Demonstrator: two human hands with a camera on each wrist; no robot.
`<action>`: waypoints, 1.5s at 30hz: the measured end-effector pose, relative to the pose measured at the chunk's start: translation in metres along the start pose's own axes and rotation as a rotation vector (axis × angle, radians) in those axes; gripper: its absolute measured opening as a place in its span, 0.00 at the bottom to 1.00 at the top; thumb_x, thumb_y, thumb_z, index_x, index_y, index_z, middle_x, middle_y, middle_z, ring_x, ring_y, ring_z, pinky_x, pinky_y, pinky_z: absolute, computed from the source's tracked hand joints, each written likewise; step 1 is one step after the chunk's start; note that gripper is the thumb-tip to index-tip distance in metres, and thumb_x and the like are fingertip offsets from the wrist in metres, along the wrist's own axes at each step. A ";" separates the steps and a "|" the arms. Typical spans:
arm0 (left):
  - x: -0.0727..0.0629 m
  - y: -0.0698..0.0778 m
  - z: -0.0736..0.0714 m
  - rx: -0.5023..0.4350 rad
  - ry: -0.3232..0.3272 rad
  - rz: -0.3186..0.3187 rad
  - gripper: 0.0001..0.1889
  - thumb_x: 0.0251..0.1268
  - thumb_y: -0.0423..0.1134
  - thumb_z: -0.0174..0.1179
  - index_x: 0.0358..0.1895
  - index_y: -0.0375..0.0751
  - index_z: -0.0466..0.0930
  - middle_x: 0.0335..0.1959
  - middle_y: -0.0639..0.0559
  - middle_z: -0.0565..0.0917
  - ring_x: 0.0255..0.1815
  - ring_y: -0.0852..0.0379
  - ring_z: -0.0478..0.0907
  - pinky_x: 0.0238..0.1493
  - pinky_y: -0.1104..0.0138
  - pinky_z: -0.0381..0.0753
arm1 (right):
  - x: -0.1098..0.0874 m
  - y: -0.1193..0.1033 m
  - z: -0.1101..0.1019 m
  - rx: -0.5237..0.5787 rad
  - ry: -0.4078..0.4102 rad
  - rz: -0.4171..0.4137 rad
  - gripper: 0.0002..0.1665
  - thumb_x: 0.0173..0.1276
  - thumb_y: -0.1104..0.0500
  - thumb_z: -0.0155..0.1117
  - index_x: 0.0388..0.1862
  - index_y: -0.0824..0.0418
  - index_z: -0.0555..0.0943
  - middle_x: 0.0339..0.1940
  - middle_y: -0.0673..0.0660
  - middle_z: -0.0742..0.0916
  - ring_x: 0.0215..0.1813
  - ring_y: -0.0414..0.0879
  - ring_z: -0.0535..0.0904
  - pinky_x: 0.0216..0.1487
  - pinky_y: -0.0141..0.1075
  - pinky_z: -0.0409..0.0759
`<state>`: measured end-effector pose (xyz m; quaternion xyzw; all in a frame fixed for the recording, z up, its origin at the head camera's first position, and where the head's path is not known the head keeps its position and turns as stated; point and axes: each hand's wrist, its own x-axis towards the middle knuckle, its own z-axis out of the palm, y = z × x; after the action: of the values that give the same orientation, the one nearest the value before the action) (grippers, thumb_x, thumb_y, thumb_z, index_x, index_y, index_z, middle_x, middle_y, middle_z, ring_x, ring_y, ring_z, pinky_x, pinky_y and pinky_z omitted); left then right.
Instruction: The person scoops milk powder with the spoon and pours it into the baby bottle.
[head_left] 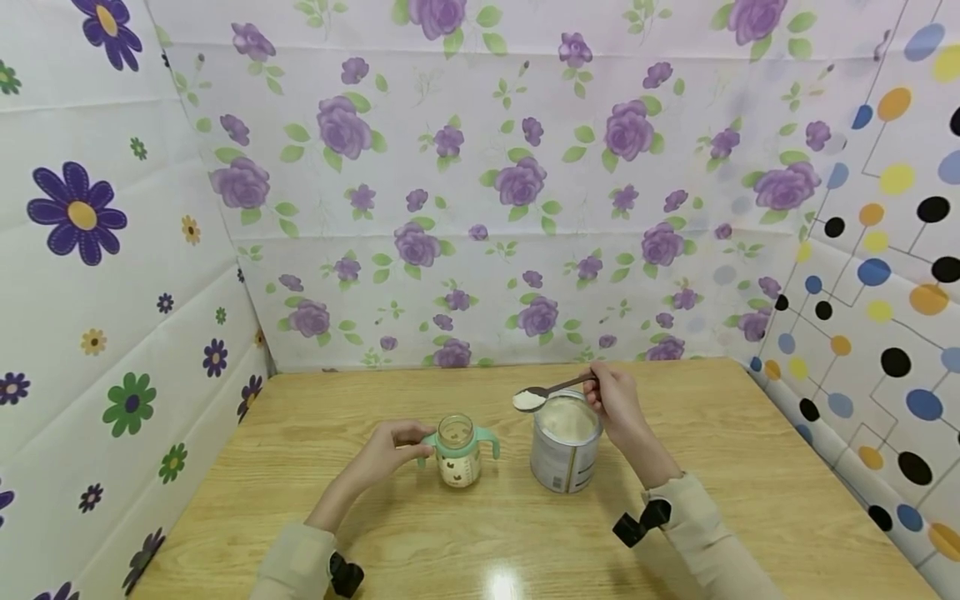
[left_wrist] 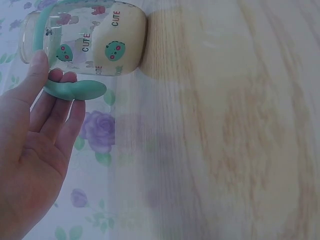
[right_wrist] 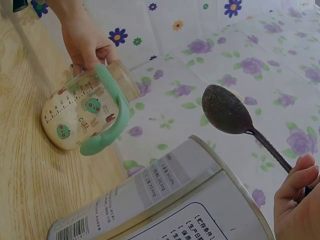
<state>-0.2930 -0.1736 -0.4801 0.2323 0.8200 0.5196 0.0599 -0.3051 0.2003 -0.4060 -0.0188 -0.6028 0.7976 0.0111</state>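
Observation:
A clear baby bottle (head_left: 458, 467) with a green collar and two green handles stands upright and uncapped on the table, pale contents in its lower part. My left hand (head_left: 392, 450) pinches its left handle (left_wrist: 75, 90) between thumb and fingers. To the bottle's right stands an open milk powder can (head_left: 564, 458), pale powder showing inside. My right hand (head_left: 617, 402) grips a dark spoon (head_left: 537, 392) by the handle, above the can's rim. White powder (head_left: 528, 401) lies in the spoon's bowl, which points left toward the bottle. In the right wrist view the underside of the spoon (right_wrist: 225, 109) shows.
The wooden table (head_left: 360, 533) has a back edge against a cloth wall (head_left: 480, 208) with purple flowers. Patterned cloth also hangs at the left and right sides. Black wrist cameras (head_left: 642, 522) sit on both beige sleeves.

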 end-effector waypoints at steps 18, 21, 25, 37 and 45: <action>-0.003 0.003 0.000 0.008 -0.006 -0.014 0.19 0.64 0.42 0.64 0.56 0.40 0.80 0.48 0.44 0.85 0.47 0.58 0.82 0.50 0.68 0.82 | -0.004 0.002 0.009 0.004 -0.056 -0.012 0.19 0.80 0.55 0.43 0.32 0.63 0.76 0.16 0.45 0.77 0.16 0.31 0.68 0.15 0.19 0.66; -0.002 0.002 0.000 0.008 -0.002 -0.017 0.19 0.64 0.42 0.64 0.56 0.40 0.80 0.47 0.44 0.85 0.46 0.58 0.82 0.49 0.68 0.82 | -0.003 0.002 0.012 0.012 -0.051 -0.013 0.19 0.80 0.56 0.43 0.32 0.63 0.75 0.16 0.45 0.77 0.16 0.31 0.68 0.15 0.19 0.66; -0.002 0.002 0.000 0.004 -0.007 -0.020 0.19 0.64 0.42 0.64 0.56 0.40 0.80 0.47 0.44 0.85 0.45 0.60 0.82 0.48 0.69 0.82 | -0.003 0.002 0.015 0.015 -0.038 -0.010 0.19 0.80 0.57 0.43 0.31 0.63 0.75 0.15 0.45 0.77 0.15 0.31 0.68 0.15 0.19 0.65; -0.001 0.002 0.001 0.008 -0.004 -0.007 0.18 0.64 0.41 0.64 0.56 0.40 0.80 0.46 0.44 0.86 0.44 0.59 0.83 0.47 0.70 0.82 | -0.001 0.005 0.018 0.017 -0.031 -0.003 0.20 0.80 0.57 0.42 0.30 0.62 0.75 0.15 0.45 0.77 0.15 0.31 0.67 0.15 0.19 0.64; -0.001 0.003 0.001 0.011 -0.006 -0.019 0.18 0.64 0.41 0.64 0.56 0.39 0.80 0.47 0.44 0.85 0.46 0.57 0.82 0.47 0.69 0.82 | -0.001 0.004 0.022 0.028 -0.044 -0.005 0.20 0.80 0.57 0.41 0.29 0.63 0.75 0.14 0.46 0.77 0.15 0.32 0.67 0.15 0.19 0.64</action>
<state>-0.2912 -0.1721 -0.4775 0.2261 0.8250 0.5137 0.0660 -0.3047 0.1776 -0.4040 0.0003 -0.5918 0.8061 0.0001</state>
